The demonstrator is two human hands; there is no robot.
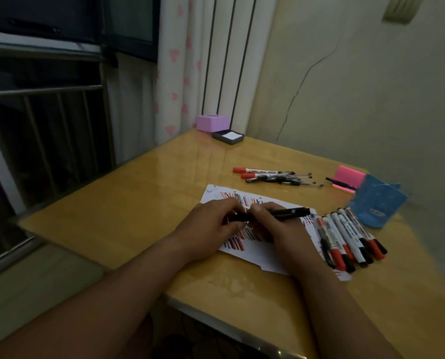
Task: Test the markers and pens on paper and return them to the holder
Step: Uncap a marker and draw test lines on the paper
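Observation:
A white sheet of paper (257, 252) covered with red and black test strokes lies on the wooden table (128, 221). Over it both my hands hold one black marker (291, 212) level. My left hand (213, 221) grips its left end, my right hand (273, 224) pinches its middle. Whether the cap is on or off is hidden by the fingers. A row of several white markers (345, 237) with red and black caps lies at the paper's right edge. A blue holder (377, 203) lies tipped beyond them.
Two red-capped markers and several thin pens (273, 176) form a loose pile behind the paper. A pink sticky pad (348, 177) with a black pen on it sits by the holder. A pink box (212, 123) and a grey tray (228, 137) stand at the far corner.

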